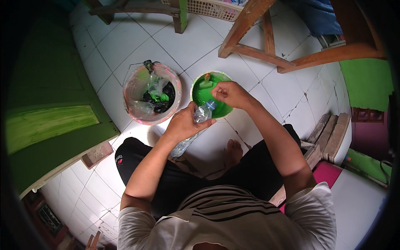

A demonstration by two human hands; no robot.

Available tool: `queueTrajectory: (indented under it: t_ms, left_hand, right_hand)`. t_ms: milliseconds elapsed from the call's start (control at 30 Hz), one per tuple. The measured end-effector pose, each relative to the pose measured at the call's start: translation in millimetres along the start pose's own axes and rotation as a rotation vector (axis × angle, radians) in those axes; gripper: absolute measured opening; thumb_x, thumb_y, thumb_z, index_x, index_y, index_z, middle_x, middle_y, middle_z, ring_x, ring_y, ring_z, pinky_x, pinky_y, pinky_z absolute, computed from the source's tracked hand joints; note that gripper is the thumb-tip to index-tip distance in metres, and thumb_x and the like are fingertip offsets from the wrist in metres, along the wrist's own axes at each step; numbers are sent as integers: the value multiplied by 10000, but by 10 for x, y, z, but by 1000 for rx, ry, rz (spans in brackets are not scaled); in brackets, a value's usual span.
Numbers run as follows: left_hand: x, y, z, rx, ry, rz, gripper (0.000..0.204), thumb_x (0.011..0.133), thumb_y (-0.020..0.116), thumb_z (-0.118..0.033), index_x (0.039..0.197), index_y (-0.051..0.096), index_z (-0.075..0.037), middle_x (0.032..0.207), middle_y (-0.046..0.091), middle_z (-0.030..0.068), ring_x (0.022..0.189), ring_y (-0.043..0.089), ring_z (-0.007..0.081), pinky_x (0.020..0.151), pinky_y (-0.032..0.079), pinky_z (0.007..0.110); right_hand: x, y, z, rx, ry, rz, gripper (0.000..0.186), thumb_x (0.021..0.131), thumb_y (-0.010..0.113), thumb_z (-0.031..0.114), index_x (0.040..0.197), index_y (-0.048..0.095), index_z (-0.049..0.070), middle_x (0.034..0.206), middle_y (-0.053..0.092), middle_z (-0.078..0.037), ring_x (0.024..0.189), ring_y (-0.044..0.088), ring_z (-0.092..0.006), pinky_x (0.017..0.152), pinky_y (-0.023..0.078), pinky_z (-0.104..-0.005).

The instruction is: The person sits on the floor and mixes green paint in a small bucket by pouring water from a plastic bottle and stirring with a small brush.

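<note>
A clear plastic bottle [183, 146] with a blue cap [211, 104] lies tilted in my left hand [182, 124], its fingers wrapped round the upper part. The capped end points over the near rim of a small round tub [228, 113] with a bright green inside. My right hand [228, 93] hovers over the tub's right side, just beyond the cap, apart from it. Its fingers are curled together, and whatever they may pinch is hidden. Against the tub's far wall leans a green-smeared brush-like tool [206, 83] with an orange tip.
Left of the tub stands a pinkish bucket [178, 96] holding black and clear plastic bags [160, 98]. Wooden furniture legs [243, 31] and a cream basket [212, 10] are beyond. A green door [50, 141] stands left; wooden slats [329, 135] lie right.
</note>
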State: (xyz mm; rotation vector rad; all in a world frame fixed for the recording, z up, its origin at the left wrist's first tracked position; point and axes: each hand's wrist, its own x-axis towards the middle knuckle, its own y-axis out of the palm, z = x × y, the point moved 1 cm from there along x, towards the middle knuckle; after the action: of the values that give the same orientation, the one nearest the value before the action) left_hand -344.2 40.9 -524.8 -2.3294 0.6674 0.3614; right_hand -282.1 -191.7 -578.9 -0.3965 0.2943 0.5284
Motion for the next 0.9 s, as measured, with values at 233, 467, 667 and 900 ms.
queueTrajectory:
  t_ms: [233,467,667,900]
  left_hand:
    - [4,-11,-49,8,9,-11,804,764,802,-588,1198,590,54,934,721,238,907,727,359,815,557,426]
    - [16,24,-33,56,-12,3,808,763,792,-602,1191,594,54,870,714,244,870,728,369,794,562,435]
    - [41,74,8,54,44,-39,846,773,756,-644,1152,569,88,852,706,269,831,724,393,772,574,446]
    - [74,76,-6,76,37,-37,854,768,760,-641,1159,577,96,856,710,277,838,726,396,773,581,446]
  right_hand:
    - [-17,13,-27,-91,3,-4,152,919,707,150,964,717,5,785,702,-78,725,629,-140,692,510,-313]
    - [-33,37,50,-176,11,50,178,929,681,106,1085,730,35,863,735,-100,773,672,-165,729,530,-317]
    - [5,29,-79,-84,18,123,208,930,649,41,1126,717,40,957,748,-97,871,697,-169,778,542,-316]
    - [-12,22,-104,-135,-65,86,193,917,647,26,1096,720,35,962,745,-99,901,704,-163,793,550,-306]
